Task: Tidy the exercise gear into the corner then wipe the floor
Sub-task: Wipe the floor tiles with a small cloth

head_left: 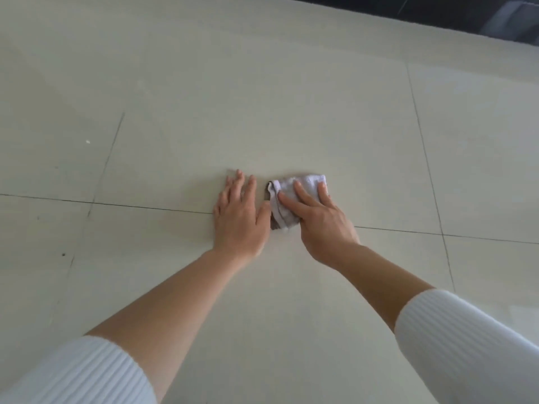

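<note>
A small folded white cloth (306, 183) with a dark underside lies on the pale tiled floor (291, 112). My right hand (318, 221) presses flat on the cloth with straight, spread fingers and covers its near half. Just left of the cloth, my left hand (240, 217) rests palm down on the bare tile, its fingers straight and its thumb close to the cloth's left edge. Both forearms reach forward from white ribbed sleeves. No exercise gear is in view.
Large cream tiles with thin dark grout lines fill the view. A dark strip (437, 13) runs along the top right edge of the floor. A few small specks (87, 142) dot the tiles at the left.
</note>
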A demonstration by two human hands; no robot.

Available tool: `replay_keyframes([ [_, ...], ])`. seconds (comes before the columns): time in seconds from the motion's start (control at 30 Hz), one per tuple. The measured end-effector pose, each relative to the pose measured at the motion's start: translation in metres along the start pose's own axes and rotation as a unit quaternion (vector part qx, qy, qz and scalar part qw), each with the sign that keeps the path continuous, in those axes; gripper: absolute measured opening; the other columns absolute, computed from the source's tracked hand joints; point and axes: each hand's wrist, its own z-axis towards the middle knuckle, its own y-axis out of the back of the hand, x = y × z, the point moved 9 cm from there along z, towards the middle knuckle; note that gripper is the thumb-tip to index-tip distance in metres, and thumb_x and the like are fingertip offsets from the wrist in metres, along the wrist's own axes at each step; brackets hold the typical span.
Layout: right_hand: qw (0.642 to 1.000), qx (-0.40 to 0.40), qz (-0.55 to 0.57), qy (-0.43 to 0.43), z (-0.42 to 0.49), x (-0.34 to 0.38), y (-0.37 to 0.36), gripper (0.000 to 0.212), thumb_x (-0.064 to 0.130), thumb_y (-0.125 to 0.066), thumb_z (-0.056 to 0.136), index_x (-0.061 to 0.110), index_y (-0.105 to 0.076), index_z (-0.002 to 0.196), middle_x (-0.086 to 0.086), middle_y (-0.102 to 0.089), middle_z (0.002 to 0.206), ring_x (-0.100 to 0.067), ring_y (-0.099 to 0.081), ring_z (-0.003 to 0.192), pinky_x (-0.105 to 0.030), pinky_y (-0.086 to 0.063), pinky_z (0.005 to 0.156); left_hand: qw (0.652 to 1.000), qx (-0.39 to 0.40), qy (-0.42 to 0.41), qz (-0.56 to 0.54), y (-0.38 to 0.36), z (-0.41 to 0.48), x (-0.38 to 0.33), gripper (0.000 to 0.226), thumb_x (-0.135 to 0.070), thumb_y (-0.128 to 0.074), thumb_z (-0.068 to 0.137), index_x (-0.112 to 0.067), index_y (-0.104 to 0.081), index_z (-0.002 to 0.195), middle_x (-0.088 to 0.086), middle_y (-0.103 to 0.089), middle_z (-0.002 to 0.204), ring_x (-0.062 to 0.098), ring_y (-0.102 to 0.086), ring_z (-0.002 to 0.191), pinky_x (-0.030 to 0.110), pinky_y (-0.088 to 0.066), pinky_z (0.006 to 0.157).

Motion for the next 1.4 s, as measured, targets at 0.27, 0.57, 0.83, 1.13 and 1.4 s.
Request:
replay_keyframes([
  [0.27,0.993,0.041,-0.052,0.099,0.062,0.103,-0.011,0.073,0.008,-0.034,0.093,0.051,-0.01,0.147,0.014,-0.006,0.159,-0.038,0.009,0.145,-0.038,-0.038,0.102,0.991,-0.055,0.068,0.105,0.062,-0.055,0.12,0.068,-0.036,-0.023,0.094,0.003,-0.013,0.149,0.018,-0.006,0.159,0.027,-0.001,0.148,0.022,0.008,0.116],
  [0.57,0.969,0.052,-0.071,0.232,-0.014,0.059,-0.023,0.074,0.001,-0.03,0.092,0.047,-0.015,0.148,0.018,-0.002,0.159,-0.021,0.005,0.148,-0.032,-0.007,0.119,0.98,-0.089,0.067,0.167,0.056,-0.053,0.113,0.06,-0.026,-0.022,0.094,0.007,-0.027,0.145,0.026,-0.022,0.153,0.036,-0.016,0.145,0.039,-0.009,0.12],
  [0.83,0.999,-0.047,-0.02,0.012,-0.069,-0.095,0.008,0.063,0.005,-0.03,0.097,0.045,-0.029,0.146,0.011,-0.02,0.158,-0.023,-0.008,0.148,-0.042,-0.024,0.116,0.976,-0.065,0.034,0.207,0.031,-0.081,0.066,0.051,-0.019,-0.035,0.096,-0.003,-0.031,0.145,0.019,-0.024,0.154,0.034,-0.019,0.143,0.05,-0.01,0.116],
  [1.13,0.994,-0.069,-0.047,-0.065,-0.157,-0.081,-0.038,0.072,0.0,-0.034,0.089,0.041,-0.026,0.148,0.0,-0.022,0.159,-0.042,-0.012,0.144,-0.044,-0.042,0.101,0.966,0.061,-0.089,0.235,-0.006,-0.118,0.027,0.063,-0.035,-0.017,0.093,-0.007,-0.024,0.149,0.017,-0.015,0.158,0.034,-0.016,0.144,0.048,-0.012,0.117],
  [1.4,0.964,-0.018,-0.145,0.221,-0.209,-0.009,-0.077,0.07,0.005,-0.023,0.078,0.032,-0.052,0.136,-0.004,-0.048,0.145,-0.047,-0.04,0.131,-0.049,-0.037,0.104,0.964,0.107,-0.068,0.233,-0.02,-0.126,0.015,0.06,-0.032,-0.023,0.1,-0.008,-0.008,0.152,0.014,0.003,0.16,0.03,-0.001,0.147,0.046,-0.003,0.119],
])
